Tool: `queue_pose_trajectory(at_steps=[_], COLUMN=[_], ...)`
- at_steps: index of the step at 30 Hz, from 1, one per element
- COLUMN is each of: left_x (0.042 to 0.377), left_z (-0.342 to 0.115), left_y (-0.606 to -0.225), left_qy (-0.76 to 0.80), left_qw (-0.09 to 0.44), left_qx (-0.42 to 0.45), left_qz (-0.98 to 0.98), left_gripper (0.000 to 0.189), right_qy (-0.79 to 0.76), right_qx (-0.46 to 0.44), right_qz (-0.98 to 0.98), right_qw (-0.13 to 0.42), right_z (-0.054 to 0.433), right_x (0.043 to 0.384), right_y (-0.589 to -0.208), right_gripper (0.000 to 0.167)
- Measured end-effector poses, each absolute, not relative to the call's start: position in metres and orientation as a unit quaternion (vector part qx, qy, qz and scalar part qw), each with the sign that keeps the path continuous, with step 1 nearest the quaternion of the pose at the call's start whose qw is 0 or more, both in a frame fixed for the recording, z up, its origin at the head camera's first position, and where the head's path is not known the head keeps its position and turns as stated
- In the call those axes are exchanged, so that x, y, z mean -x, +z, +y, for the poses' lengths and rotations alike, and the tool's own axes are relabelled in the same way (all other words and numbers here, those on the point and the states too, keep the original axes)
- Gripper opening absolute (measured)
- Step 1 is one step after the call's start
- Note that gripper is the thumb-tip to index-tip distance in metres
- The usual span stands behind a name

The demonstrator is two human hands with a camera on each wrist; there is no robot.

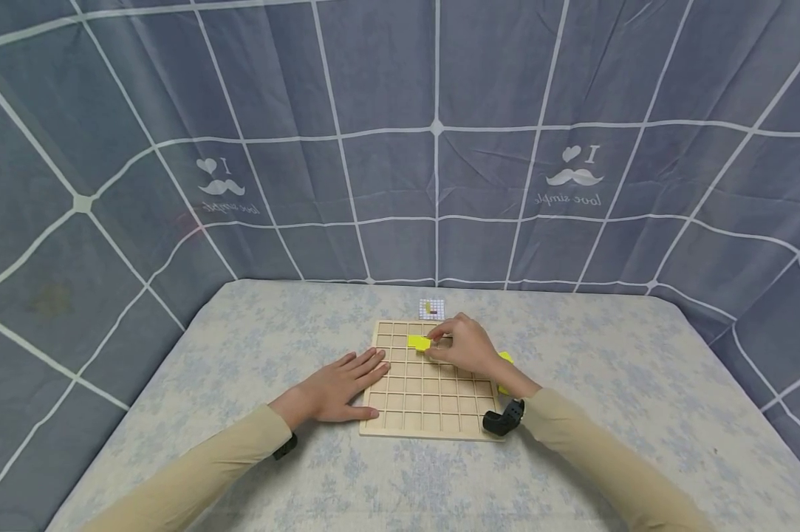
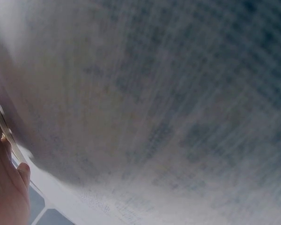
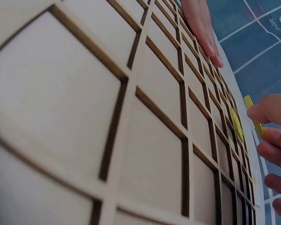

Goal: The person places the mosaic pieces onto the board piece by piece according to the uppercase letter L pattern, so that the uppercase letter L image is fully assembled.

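Wooden grid board (image 1: 413,408) is laid on a flowered cloth (image 1: 273,332). Across its left edge the left hand (image 1: 346,386) is rested, fingers extended, nothing gripped; over its far part the right hand (image 1: 469,346) is nearly closed. Beyond its far edge a gridded card (image 1: 431,309) is placed. By the right hand, above the board, a yellow tile (image 3: 258,126) is pinched.

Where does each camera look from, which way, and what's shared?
Head: worn on head, facing forward and down over grid board, cloth and curtain; left hand, right hand, sleeves.
Left wrist: worn there, facing mostly cloth; part of left hand at left edge.
Right wrist: worn there, facing across grid board; right hand pinching yellow piece, left hand beyond.
Head and right wrist share grid board and both hands.
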State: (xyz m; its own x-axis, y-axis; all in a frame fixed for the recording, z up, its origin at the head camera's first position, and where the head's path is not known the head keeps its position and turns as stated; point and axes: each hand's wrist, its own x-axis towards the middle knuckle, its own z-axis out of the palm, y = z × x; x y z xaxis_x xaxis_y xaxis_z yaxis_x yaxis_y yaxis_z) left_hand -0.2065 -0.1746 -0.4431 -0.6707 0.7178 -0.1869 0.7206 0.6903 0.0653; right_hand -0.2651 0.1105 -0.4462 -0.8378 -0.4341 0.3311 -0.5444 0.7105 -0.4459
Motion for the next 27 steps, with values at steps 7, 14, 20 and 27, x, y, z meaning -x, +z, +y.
queue_pose_trajectory(at_steps=[7,14,20,27], left_x=[0.207,0.206,0.206,0.206], left_z=[-0.175,-0.174,-0.174,-0.173], left_y=[-0.444,-0.444,-0.442,-0.442], left_qy=[0.004,0.003,-0.002,-0.006], left_qw=[0.092,0.094,0.105,0.102], left_qx=[-0.400,-0.399,-0.391,-0.392], left_qz=[0.912,0.912,0.914,0.914], left_gripper=[0.082,0.083,0.082,0.082], right_qy=[0.266,0.258,0.261,0.264], right_qx=[-0.259,-0.255,-0.268,-0.272], right_qz=[-0.925,-0.930,-0.926,-0.924], right_qw=[0.077,0.062,0.060,0.057], right_z=[0.099,0.097,0.096,0.095], right_x=[0.265,0.266,0.267,0.266], right_y=[-0.450,-0.454,-0.455,-0.454], right_gripper=[0.025,0.025,0.024,0.023])
